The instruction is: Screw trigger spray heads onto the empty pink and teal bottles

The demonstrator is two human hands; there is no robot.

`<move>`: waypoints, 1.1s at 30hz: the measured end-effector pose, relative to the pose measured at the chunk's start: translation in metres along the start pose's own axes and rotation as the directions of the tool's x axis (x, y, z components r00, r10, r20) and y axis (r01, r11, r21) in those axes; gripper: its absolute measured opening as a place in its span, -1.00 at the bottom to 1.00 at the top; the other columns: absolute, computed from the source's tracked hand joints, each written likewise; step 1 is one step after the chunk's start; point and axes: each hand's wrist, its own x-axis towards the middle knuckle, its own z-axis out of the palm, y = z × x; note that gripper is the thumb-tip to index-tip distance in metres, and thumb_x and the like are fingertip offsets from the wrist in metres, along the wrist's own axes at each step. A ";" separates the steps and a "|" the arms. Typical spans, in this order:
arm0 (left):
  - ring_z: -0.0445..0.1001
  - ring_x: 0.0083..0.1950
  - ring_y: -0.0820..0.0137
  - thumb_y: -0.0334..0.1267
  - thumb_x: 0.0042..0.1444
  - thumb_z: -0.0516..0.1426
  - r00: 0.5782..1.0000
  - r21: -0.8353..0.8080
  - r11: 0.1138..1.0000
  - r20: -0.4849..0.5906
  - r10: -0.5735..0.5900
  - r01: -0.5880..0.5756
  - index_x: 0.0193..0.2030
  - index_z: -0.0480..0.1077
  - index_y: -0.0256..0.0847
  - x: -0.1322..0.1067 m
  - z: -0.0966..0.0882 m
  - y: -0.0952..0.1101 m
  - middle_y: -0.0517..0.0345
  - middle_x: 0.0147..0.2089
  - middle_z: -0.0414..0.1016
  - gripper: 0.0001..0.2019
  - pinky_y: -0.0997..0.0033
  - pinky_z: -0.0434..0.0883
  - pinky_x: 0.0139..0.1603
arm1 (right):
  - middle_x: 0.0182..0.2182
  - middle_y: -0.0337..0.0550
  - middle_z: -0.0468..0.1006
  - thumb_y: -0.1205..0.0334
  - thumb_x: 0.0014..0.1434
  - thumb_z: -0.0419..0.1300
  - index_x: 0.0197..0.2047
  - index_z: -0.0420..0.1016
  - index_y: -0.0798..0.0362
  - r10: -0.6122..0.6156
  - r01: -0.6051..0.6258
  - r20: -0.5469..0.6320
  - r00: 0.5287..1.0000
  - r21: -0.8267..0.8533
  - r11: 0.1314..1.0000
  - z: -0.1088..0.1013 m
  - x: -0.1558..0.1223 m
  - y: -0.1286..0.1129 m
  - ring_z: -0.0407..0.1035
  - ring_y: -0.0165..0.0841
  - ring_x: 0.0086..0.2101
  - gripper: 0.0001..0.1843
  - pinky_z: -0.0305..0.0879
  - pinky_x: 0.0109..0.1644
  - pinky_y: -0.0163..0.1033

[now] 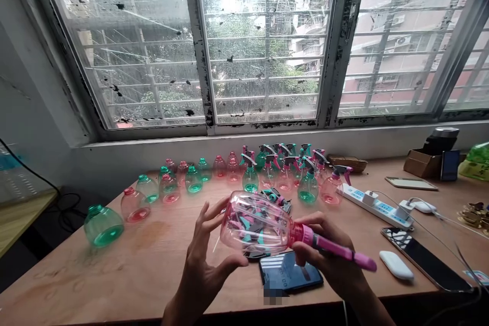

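Note:
A clear pink spray bottle (263, 221) lies tilted nearly sideways above the table, its neck pointing right. My right hand (338, 262) is closed around the neck and collar, where a pink and dark grey spray head (340, 250) is fitted. At the bottle's base is my left hand (204, 260), open, thumb stretched out and fingers apart; some fingertips reach the base, and whether they press on it I cannot tell. Behind the bottle, partly seen through it, lies a pile of loose pink, teal and grey spray heads (275, 196).
Open-topped pink and green bottles (104, 226) stand at left and back; several with spray heads (307, 188) stand at centre back. A phone (292, 270) lies below the held bottle. Rightward are a power strip (376, 206), cables, a white case (396, 265) and another phone (426, 260).

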 end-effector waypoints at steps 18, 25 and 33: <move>0.36 0.61 -0.03 0.01 0.40 0.32 0.993 -0.066 0.991 0.015 -0.115 0.116 0.47 0.34 0.05 0.001 0.002 -0.005 -0.13 0.55 0.43 -0.43 -0.30 0.24 0.65 | -0.40 -0.23 0.77 -0.02 0.18 0.62 -0.10 0.62 -0.06 -0.077 0.078 0.015 0.997 -0.100 0.992 0.007 -0.001 0.003 0.62 -0.27 -0.47 -0.62 0.53 -0.39 -0.24; 0.33 0.62 -0.01 -0.01 0.42 0.30 0.998 -0.037 0.999 0.045 -0.037 0.039 0.57 0.21 0.06 0.000 0.001 -0.003 -0.18 0.55 0.41 -0.34 -0.36 0.15 0.68 | -0.49 -0.32 0.73 -0.03 0.22 0.60 -0.13 0.57 -0.03 0.062 -0.070 0.074 0.995 0.107 0.992 0.004 0.003 0.001 0.51 -0.40 -0.61 -0.61 0.41 -0.50 -0.32; 0.26 0.66 0.05 -0.10 0.46 0.28 0.993 -0.069 0.990 0.006 -0.120 0.120 0.38 0.36 0.04 -0.002 0.000 -0.004 -0.07 0.61 0.29 -0.58 -0.10 0.43 0.56 | -0.50 -0.28 0.72 -0.03 0.19 0.62 -0.14 0.62 -0.03 0.037 -0.038 0.035 0.999 0.038 0.999 0.003 0.003 0.002 0.51 -0.36 -0.58 -0.63 0.44 -0.47 -0.30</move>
